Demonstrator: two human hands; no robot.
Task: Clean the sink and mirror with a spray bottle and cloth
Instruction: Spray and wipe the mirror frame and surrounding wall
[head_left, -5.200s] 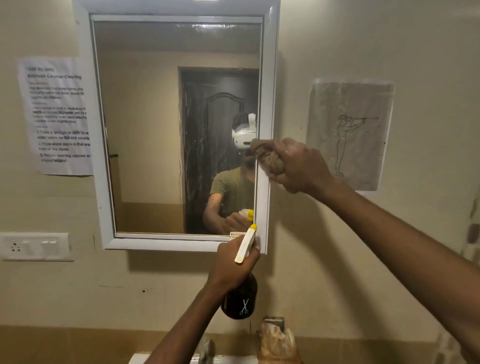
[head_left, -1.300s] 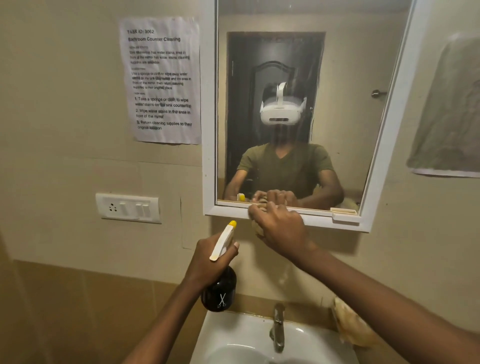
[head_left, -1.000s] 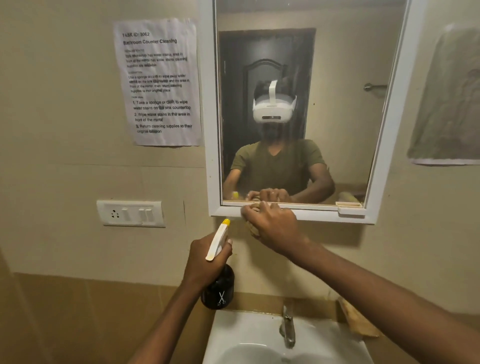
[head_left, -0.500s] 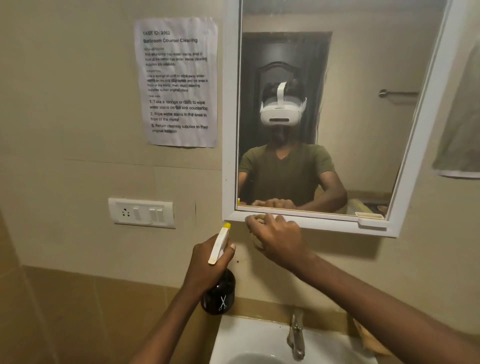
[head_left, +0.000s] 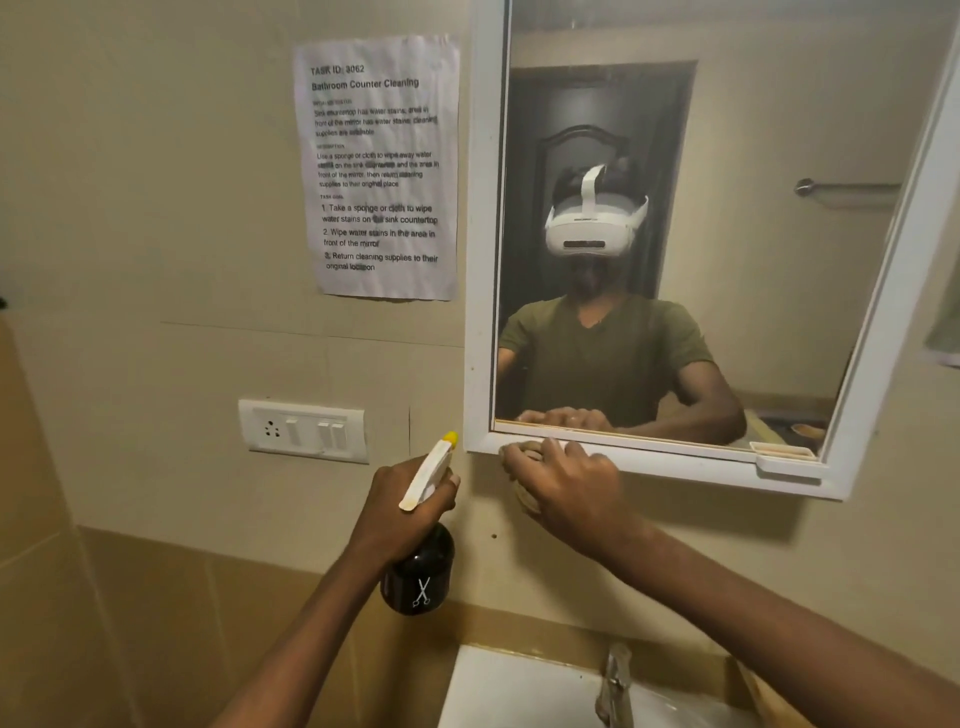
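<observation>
We are pressing the cloth against the bottom edge of the mirror, close to its lower left corner, with our right hand curled around it; only a little of the bunched fabric is showing past the fingers, so the hand is covering most of it. Holding it balled up like this is giving us a firm pad to rub along the narrow white frame rather than a loose sheet that would flap.

Our left hand is gripping the spray bottle by its neck, just beside the cloth hand and below the frame, above the left edge of the sink. We judge we are keeping it close so another squirt is ready without setting anything down.

The bottle is standing nearly upright, its long axis running up and down with the dark body hanging below the fist. The pale spray head is slanting up and to the right, its yellow tip pointing toward the mirror's lower left corner.
</observation>
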